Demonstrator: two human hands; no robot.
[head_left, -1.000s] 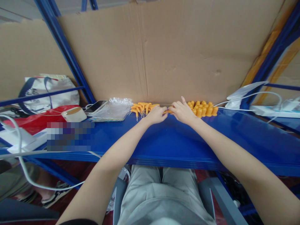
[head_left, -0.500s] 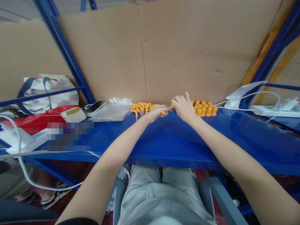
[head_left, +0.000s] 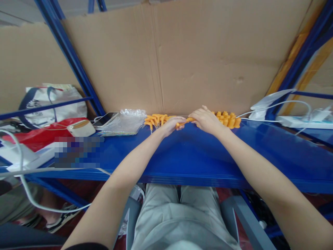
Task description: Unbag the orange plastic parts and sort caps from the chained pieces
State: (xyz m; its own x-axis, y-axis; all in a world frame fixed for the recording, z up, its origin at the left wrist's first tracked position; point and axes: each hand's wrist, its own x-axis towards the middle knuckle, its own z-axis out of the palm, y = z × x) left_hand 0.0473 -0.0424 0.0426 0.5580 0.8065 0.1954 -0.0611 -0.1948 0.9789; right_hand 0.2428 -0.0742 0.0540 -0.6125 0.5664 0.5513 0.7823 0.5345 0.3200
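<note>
Between my two hands is a small orange plastic piece [head_left: 185,121], held above the blue shelf. My left hand [head_left: 172,125] is closed on its left end, and the fingers of my right hand [head_left: 204,118] pinch its right end. What the piece is exactly is too small to make out. Left of my left hand lies a bunch of curved orange pieces with thin metal chains [head_left: 156,120]. Just beyond my right hand, several orange knobbed pieces [head_left: 229,120] stand upright in rows, partly hidden by that hand.
Clear plastic bags [head_left: 127,122] and a phone [head_left: 106,119] lie to the left, near a red bag [head_left: 52,129] and a white cloth bag [head_left: 57,104]. Cardboard [head_left: 203,59] closes off the back. A white power strip [head_left: 307,122] and cables are at right. A seated person's leg [head_left: 49,205] shows lower left.
My right hand has turned and its fingers have come down around the orange piece, which shows more now. My left hand has shifted slightly left and rotated.
</note>
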